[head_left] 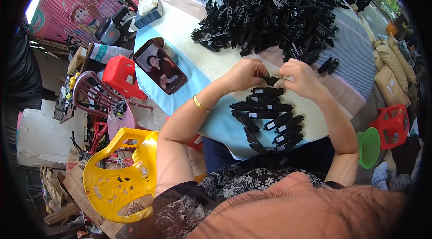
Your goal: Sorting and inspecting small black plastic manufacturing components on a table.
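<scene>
My left hand point(246, 75) and my right hand point(300, 78) meet over the table, fingers pinched on the two ends of a small black plastic part point(271, 80). The fingers cover most of it, so its exact kind cannot be made out. Just below, nearer my body, lie several long black plastic pieces point(265, 107) with small white patches, set out in loose rows. Beyond my hands a large heap of loose black plastic parts point(265, 14) spreads over the far side. A couple of black parts point(328, 65) lie apart, right of my right hand.
The round table point(211, 65) has a pastel cloth. A phone point(160, 67) leans against a can at the left, near a blue-and-white box point(149, 13). Around it stand a yellow chair point(103, 171), red stools point(122, 77) and a green basket point(368, 148).
</scene>
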### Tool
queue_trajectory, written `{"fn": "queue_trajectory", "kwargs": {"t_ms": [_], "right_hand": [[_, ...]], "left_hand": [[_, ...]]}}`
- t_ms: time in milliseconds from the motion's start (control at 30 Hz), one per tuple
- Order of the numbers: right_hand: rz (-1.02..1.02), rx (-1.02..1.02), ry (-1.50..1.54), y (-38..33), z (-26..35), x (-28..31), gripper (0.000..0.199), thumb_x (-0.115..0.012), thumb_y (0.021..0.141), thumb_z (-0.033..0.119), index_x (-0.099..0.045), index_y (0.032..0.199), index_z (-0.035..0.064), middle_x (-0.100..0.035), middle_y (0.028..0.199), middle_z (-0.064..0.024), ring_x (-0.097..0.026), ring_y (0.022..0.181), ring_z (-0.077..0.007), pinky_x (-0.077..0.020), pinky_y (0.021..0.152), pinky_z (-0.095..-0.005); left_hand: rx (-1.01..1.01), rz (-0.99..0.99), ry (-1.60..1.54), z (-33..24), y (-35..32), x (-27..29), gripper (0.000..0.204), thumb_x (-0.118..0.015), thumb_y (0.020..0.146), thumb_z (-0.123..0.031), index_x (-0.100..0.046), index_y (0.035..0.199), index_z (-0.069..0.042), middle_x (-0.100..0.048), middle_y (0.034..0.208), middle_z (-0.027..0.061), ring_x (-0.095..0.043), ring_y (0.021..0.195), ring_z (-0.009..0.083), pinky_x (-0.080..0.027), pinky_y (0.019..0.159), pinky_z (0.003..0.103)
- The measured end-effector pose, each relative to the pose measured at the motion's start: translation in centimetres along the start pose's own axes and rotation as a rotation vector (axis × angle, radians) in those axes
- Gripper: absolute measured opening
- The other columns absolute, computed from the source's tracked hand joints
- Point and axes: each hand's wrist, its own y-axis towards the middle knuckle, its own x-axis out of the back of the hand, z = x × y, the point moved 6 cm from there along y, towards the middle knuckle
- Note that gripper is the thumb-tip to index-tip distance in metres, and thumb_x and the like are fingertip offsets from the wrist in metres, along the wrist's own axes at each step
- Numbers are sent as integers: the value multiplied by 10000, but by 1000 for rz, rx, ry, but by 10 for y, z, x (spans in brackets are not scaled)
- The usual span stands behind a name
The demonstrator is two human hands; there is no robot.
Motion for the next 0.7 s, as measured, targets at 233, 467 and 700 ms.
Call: {"fn": "queue_trajectory", "kwargs": {"t_ms": [233, 467, 700], "right_hand": [[-262, -276, -371, -11, -23, 46, 234, -688, 721, 126, -661, 934, 34, -610, 731, -81, -565, 768, -268, -470, 681, -377], [-349, -316, -122, -13, -37, 41, 217, -654, 765, 64, -673, 980, 33, -669, 807, -99, -628, 767, -202, -500, 684, -305], [-15, -401, 600, 6, -31, -13, 193, -605, 840, 18, -648, 1020, -40, -674, 829, -41, -587, 748, -77, -475, 691, -236]], "left_hand": [[-83, 14, 72, -7, -6, -2, 195, -704, 692, -61, -657, 878, -26, -595, 822, 107, -606, 756, 254, -491, 689, 338], [-138, 204, -30, -17, -11, -10, 192, -721, 712, -80, -653, 884, -28, -577, 836, 105, -605, 759, 246, -499, 701, 333], [-416, -413, 367, -46, -15, 13, 451, -740, 638, -56, -564, 1052, -83, -516, 1130, 95, -476, 1052, 332, -444, 886, 384]]}}
